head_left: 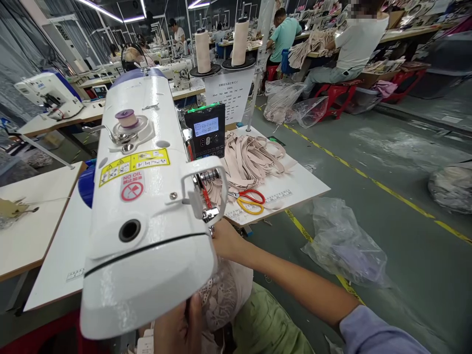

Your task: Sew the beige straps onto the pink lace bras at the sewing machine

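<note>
left hand [179,319] touches lace [221,295]; right hand [227,241] by sewing machine [151,255]

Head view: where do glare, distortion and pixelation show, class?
Head view: glare speckles the near sewing machine; the ceiling light is blown out; the left-hand machine leans, probably from wide-angle distortion; pixelation covers part of the upper-right person.

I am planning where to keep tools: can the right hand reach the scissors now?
Probably yes: the right hand is close to the scissors, and their handles lie uncovered near the edge of the white tabletop.
</note>
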`<state>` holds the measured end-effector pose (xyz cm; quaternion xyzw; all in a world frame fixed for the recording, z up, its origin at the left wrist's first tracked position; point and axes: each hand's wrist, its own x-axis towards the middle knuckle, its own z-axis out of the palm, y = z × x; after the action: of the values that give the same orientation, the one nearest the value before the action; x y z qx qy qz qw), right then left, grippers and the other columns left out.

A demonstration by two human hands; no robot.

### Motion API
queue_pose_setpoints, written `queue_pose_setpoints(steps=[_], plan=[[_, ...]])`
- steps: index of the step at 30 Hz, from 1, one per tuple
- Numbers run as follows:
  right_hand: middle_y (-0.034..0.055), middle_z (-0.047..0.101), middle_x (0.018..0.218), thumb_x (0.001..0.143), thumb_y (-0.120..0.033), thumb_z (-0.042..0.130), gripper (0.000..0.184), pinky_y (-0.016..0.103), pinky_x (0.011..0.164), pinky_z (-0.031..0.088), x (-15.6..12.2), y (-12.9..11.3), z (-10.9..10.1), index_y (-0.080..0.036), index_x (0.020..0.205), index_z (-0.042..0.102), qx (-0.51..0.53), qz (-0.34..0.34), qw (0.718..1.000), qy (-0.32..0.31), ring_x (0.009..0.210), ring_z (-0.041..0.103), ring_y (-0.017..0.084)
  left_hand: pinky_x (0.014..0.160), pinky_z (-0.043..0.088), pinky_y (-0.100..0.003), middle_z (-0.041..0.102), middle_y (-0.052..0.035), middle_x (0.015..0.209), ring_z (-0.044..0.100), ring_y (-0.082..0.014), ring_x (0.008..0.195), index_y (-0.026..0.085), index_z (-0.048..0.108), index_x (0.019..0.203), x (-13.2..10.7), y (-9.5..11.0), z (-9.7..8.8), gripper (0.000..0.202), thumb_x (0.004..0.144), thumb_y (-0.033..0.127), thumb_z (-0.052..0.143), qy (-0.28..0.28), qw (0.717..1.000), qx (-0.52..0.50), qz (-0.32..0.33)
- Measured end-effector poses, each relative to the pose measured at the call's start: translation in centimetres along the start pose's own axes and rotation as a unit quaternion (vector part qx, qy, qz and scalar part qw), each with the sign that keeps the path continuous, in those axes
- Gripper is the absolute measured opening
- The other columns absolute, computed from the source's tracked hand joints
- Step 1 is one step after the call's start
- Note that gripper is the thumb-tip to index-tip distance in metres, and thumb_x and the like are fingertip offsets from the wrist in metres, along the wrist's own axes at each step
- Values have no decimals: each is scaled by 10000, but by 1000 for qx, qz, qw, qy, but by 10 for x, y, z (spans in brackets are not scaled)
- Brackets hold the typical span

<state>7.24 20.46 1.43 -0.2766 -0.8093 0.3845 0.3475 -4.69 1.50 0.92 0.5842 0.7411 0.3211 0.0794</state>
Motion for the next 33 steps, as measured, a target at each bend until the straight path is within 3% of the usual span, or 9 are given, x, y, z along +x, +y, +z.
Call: queue_pose_setpoints(steps=[4,9,11,15,21,33], plan=[[28,527,844,721,-60,623,173,263,596,424,0,-1,-1,-178,627,539,11,13,1000,4,729,492,162,824,511,-373,731,-104,1048,682,-264,930,214,619,1181,-7,-10,5,373,943,449,454,37,998,38,-14],[23,542,801,749,-96,594,177,271,634,456,-4,-1,-1,-196,619,529,18,1,1000,20,752,498,175,907,443,-456,626,-172,1122,599,-310,1022,177,600,1147,-7,13,14,305,877,319,607,155,976,119,97],[24,556,795,769,-111,575,152,286,654,469,-6,-1,-1,-201,648,559,21,3,999,24,744,504,179,928,414,-467,611,-181,1158,589,-312,1031,170,592,1194,-6,28,21,353,869,306,617,152,970,145,120],[28,573,816,783,-122,561,120,306,679,484,-9,-3,0,-198,698,596,24,18,999,19,726,517,179,986,375,-475,622,-177,1186,557,-330,1126,164,550,1315,-6,45,32,465,880,324,595,118,969,187,108],[47,593,896,758,-94,551,118,325,729,493,-6,-6,0,-189,738,618,37,26,999,11,818,562,207,996,380,-484,584,-176,1275,548,-332,1159,223,576,1322,-10,41,33,459,866,266,611,110,967,205,104],[54,616,1002,719,-39,550,281,352,818,511,2,-2,1,-236,897,643,14,16,1000,18,958,574,241,1009,390,-454,584,-170,1281,566,-317,1144,203,525,1354,2,45,26,487,874,250,597,109,954,235,154]])
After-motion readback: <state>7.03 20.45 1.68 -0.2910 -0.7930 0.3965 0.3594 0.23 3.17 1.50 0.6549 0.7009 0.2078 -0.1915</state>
